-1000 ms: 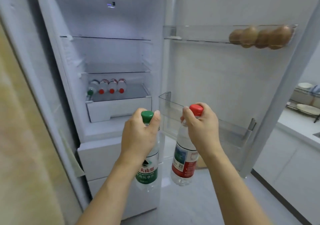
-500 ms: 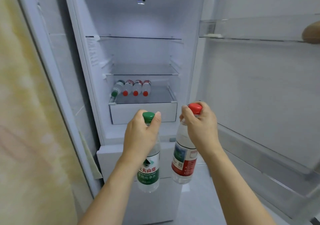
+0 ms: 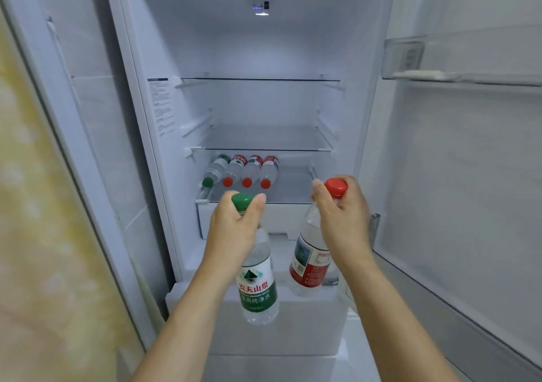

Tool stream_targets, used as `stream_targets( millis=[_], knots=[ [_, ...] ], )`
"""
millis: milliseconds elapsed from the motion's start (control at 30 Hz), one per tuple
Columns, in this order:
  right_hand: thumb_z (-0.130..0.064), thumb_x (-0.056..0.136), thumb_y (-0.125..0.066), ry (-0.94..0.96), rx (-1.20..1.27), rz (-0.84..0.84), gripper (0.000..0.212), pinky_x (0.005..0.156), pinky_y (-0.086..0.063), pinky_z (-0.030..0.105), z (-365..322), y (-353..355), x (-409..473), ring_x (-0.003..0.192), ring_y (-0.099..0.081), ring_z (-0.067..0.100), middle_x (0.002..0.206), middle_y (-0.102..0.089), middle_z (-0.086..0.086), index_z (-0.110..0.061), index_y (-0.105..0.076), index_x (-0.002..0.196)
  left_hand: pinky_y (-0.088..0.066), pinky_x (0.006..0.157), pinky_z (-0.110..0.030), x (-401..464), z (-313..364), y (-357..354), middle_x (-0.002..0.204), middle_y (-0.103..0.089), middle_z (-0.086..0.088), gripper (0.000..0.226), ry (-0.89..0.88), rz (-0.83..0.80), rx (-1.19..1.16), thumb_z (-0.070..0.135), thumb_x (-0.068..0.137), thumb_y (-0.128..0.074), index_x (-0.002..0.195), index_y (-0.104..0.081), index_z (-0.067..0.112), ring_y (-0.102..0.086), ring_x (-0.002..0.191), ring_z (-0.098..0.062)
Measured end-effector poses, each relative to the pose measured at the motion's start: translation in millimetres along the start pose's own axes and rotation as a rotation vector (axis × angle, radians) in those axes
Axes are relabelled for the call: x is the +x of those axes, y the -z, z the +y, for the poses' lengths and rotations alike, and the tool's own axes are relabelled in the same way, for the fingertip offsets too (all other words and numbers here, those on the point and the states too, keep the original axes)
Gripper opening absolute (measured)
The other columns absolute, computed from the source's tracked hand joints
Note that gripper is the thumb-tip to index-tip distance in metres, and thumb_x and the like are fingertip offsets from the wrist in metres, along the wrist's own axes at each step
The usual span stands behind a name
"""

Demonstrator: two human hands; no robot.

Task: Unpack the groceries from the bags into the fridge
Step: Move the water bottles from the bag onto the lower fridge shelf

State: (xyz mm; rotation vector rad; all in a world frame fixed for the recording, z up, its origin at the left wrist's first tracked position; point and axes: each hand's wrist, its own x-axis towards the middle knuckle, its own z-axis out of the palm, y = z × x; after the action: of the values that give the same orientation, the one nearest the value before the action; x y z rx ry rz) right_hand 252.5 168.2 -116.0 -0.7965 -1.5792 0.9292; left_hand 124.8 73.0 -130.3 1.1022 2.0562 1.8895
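The left hand [image 3: 234, 229] grips the neck of a green-capped water bottle [image 3: 258, 282]; the right hand [image 3: 343, 220] grips a red-capped water bottle [image 3: 311, 261]. Both hang before the open fridge [image 3: 264, 44], in front of its drawer [image 3: 275, 220], where four bottles [image 3: 243, 170] lie along the left side.

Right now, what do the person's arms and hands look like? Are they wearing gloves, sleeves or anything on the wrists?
Both arms are bare from the bottom edge of the picture up to the fingers: no sleeves show, and no gloves. The left hand and the right hand carry no watch, bracelet or ring that can be seen. The fingernails look short and unpainted. No markings show.
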Motion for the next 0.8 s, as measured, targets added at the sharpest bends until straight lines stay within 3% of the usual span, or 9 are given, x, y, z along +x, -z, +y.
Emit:
stream_targets(
  millis=[200, 433, 533, 667, 733, 800],
  knots=[
    [-0.031, 0.094, -0.059, 0.046, 0.029, 0.143, 0.014, 0.060, -0.039, 0.004, 22.5, -37.2, 53.2, 0.066, -0.051, -0.010, 0.079, -0.055, -0.010, -0.018, -0.053, 0.095, -0.044, 0.066, -0.027, 74.3, -17.6, -20.4, 0.083, -0.057, 0.001, 0.017, 0.020, -0.051, -0.080, 0.031, 0.089, -0.066, 0.093, -0.053, 0.021, -0.055, 0.074, -0.013],
    [-0.031, 0.095, -0.059, 0.109, 0.066, 0.341, 0.013, 0.064, -0.039, 0.004, 52.4, -85.3, 114.9, 0.069, -0.051, -0.008, 0.081, -0.056, -0.011, -0.020, -0.051, 0.096, -0.043, 0.070, -0.031, 164.0, -45.9, -50.3, 0.076, -0.053, 0.001, 0.013, 0.011, -0.056, -0.348, 0.013, 0.086, -0.068, 0.089, -0.055, 0.013, -0.049, 0.068, -0.010],
    [-0.032, 0.094, -0.060, 0.158, 0.082, 0.443, 0.012, 0.070, -0.041, 0.009, 69.9, -100.6, 134.8, 0.074, -0.052, -0.001, 0.083, -0.054, -0.013, -0.030, -0.049, 0.092, -0.044, 0.067, -0.029, 189.4, -55.0, -66.1, 0.072, -0.054, 0.006, 0.018, -0.061, -0.035, -0.397, 0.008, 0.085, -0.069, 0.083, -0.054, 0.018, -0.049, 0.064, -0.008],
    [-0.030, 0.094, -0.061, 0.222, 0.071, 0.566, 0.019, 0.079, -0.043, 0.018, 91.6, -118.2, 154.1, 0.085, -0.053, 0.012, 0.088, -0.055, -0.020, -0.042, -0.046, 0.090, -0.048, 0.076, -0.027, 213.4, -76.1, -88.7, 0.085, -0.062, 0.011, 0.021, -0.135, -0.049, -0.454, 0.008, 0.085, -0.069, 0.085, -0.055, 0.023, -0.058, 0.078, -0.009],
    [-0.033, 0.094, -0.060, 0.240, 0.055, 0.600, 0.018, 0.083, -0.046, 0.028, 102.8, -125.2, 159.1, 0.090, -0.053, 0.019, 0.091, -0.054, -0.027, -0.045, -0.047, 0.092, -0.047, 0.077, -0.024, 219.1, -85.0, -99.7, 0.089, -0.061, 0.006, 0.019, -0.194, -0.056, -0.438, 0.006, 0.087, -0.067, 0.089, -0.053, 0.019, -0.058, 0.081, -0.010],
    [-0.036, 0.093, -0.060, 0.238, 0.048, 0.623, 0.016, 0.084, -0.048, 0.036, 115.7, -129.5, 162.0, 0.092, -0.053, 0.024, 0.094, -0.054, -0.022, -0.045, -0.047, 0.095, -0.047, 0.077, -0.022, 221.6, -90.7, -110.2, 0.091, -0.059, -0.001, 0.018, -0.256, -0.063, -0.430, 0.004, 0.089, -0.065, 0.092, -0.052, 0.016, -0.058, 0.083, -0.012]
  ],
)
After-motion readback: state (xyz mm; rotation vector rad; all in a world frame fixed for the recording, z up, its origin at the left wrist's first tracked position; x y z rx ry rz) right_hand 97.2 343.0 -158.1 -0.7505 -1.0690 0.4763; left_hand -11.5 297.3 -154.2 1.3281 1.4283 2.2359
